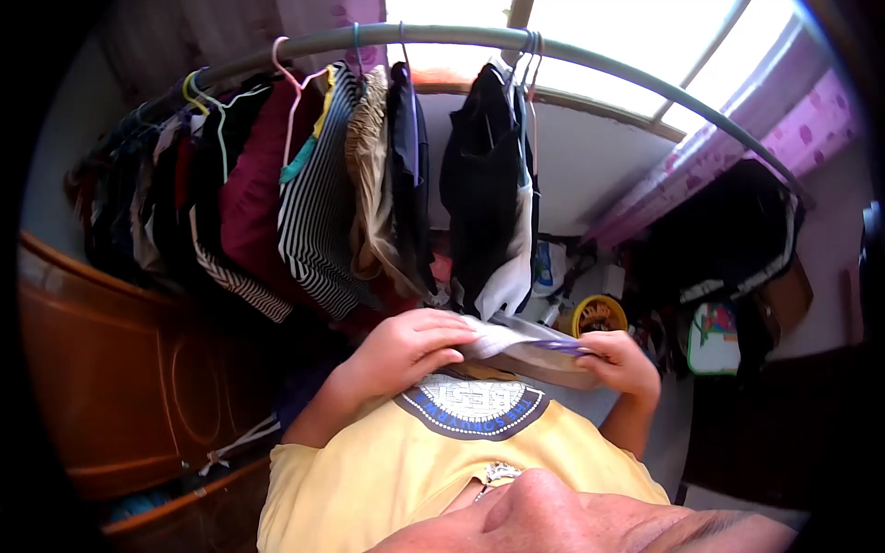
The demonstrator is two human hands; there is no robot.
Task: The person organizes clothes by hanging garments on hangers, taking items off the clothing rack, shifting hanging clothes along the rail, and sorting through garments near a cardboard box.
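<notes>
Pale grey cloth (pixel 539 354), edged along one stretch with a purple-blue strip, spans the gap between the two hands at the centre of the frame, in front of the yellow T-shirt (pixel 359 484) the person wears. The left hand (pixel 401 348) has its fingers and thumb closed on the whiter, bunched end, while the right hand (pixel 624 361) pinches the other end near the purple strip. Between them the fabric looks folded or twisted; whether that is one layer or several, I cannot tell. Handling it well probably calls for an even, light pull from both sides, so the middle flattens without stretching, and for working the twist out toward the right hand, where the grip seems lighter. Just above, the white garment (pixel 512 288) hangs low beside the black garment (pixel 481 152) from the rail (pixel 442 41) along the top, so the hands would do best staying low, clear of those hems. Slack cloth could also trail toward the yellow basket (pixel 577 320), right of centre; gathering loose edges inward should guard against snagging.
</notes>
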